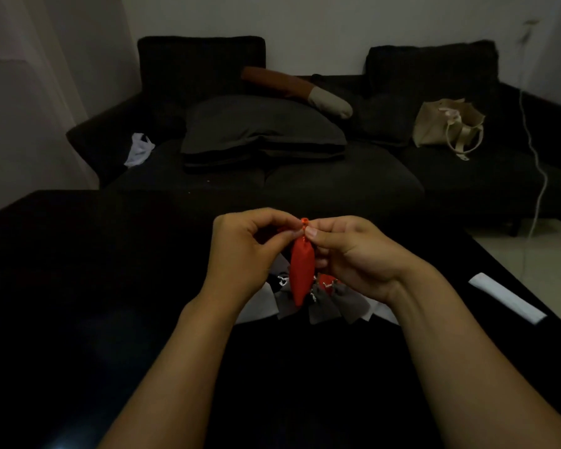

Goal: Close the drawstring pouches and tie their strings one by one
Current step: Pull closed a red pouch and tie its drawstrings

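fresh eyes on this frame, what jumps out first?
The red pouch, the one bright thing in a dim room, hangs upright at centre over the black table; the left hand and right hand pinch at its gathered neck. Below it a cluster of grey pouches lies on the table. Behind, a beige tote bag sits on the right of the dark sofa.

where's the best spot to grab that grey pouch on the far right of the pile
Take the grey pouch at its gathered neck, coming from above on the right. It lies flat, fanned outward, overlapping its neighbour, and the right hand hovers just above the neck, so that end is likely the easiest to pinch.
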Tool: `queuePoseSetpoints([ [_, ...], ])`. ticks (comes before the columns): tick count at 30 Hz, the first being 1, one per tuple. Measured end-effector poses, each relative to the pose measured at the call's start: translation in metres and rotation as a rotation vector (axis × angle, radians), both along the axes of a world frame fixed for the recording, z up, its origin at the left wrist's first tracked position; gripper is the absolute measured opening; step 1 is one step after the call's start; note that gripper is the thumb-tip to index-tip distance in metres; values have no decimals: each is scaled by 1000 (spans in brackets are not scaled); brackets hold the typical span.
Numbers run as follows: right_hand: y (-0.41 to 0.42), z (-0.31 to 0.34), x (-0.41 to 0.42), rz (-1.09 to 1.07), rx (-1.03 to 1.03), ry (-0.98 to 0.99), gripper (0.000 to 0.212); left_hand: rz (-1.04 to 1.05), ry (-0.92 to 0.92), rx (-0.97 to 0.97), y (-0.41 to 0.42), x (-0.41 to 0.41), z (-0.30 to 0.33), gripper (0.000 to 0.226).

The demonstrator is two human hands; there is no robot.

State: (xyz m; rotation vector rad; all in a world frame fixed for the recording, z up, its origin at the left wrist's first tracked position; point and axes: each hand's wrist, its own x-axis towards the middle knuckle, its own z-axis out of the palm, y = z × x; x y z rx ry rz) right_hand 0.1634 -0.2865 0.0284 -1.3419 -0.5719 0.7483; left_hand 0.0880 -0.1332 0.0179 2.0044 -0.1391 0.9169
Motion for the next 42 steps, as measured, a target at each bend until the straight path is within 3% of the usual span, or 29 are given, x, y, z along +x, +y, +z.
queuePoseSetpoints([
  [6, 0, 4, 4, -76, -100, 147, 28, 9, -30, 240, 4, 1, -1, 17],
  [10, 2, -1, 4, -135, -124, 198, 19, -30, 48, 336, 2, 2, 1, 19],
  [18, 4, 1, 4, -216, -169, 303, 16, -23, 202, 396, 0, 5, 0, 13],
  [21, 7, 0, 3, -243, -139, 268, 15, -27, 245, 294, -2, 8, -6, 10],
  [28, 7, 7, 1, -281, 41, 172, 22, 10, 175, -161, -4, 12, -9, 11],
  [35, 11, 5, -1, -418, 70, 74, 34, -29, 186, -289, -5, 20, -14, 17],
  [42, 10, 4, -1, -362, 104, 217, 28, -86, 153, -415, -9, 19, -13, 13],
])
